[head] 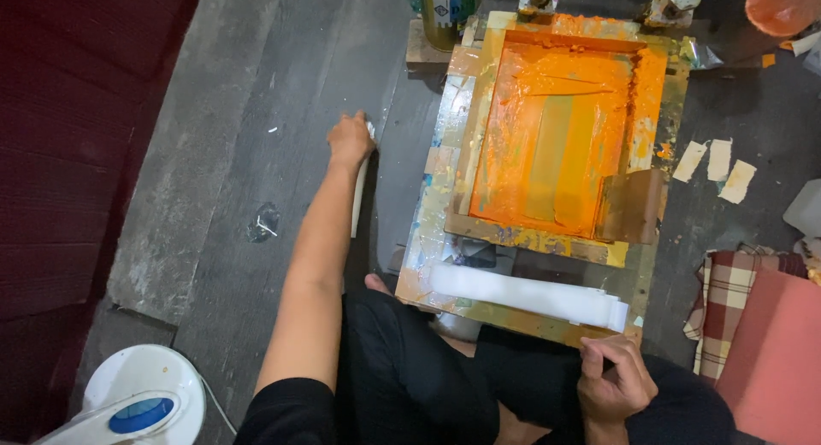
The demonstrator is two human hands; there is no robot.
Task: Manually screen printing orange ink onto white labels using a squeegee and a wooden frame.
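Note:
My left hand (350,141) reaches out to the left of a wooden printing frame (445,146) and is closed on a long white strip (359,197) that lies on the grey floor. My right hand (611,378) rests near my knee, fingers curled, at the end of a white folded strip (522,293) lying across the frame's near edge. The screen (556,133) inside the frame is covered in thick orange ink.
A gold tin can (446,11) stands behind the frame. Paper scraps (717,165) lie to its right, beside a checked cloth (727,295) and a pink cushion (774,355). A white and blue appliance (137,402) sits at lower left. A dark red wall (68,137) runs along the left.

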